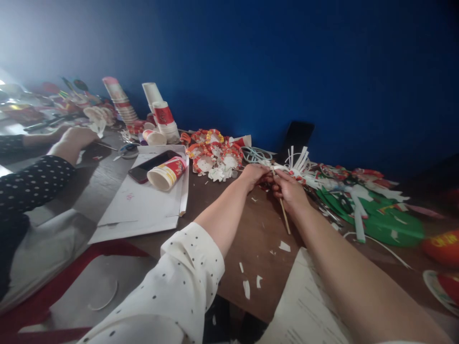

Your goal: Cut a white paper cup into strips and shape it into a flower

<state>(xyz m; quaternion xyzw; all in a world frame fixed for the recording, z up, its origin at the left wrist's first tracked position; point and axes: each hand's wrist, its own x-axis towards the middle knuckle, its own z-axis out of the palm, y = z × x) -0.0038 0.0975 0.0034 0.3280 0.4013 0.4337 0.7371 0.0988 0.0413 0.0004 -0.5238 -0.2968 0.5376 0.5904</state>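
Observation:
Above the brown table, my left hand (256, 174) and my right hand (291, 188) meet, both with fingers closed. Between them is a thin wooden stick (284, 217) that slants down toward me. My right fingers pinch it, and my left fingers close against its upper part, partly hidden. Just beyond my right hand, a bunch of white paper strips (301, 160) fans out; whether it is joined to the stick I cannot tell. Left of my hands lie red-and-white cut paper-cup flowers (215, 153).
A printed paper cup (167, 173) lies on its side by a phone (154, 165) on a white board (139, 205). Cup stacks (163, 119) stand behind. Green sheet (390, 217) and scraps lie right, paper (304, 301) in front. A co-worker's hand (81, 136) works at left.

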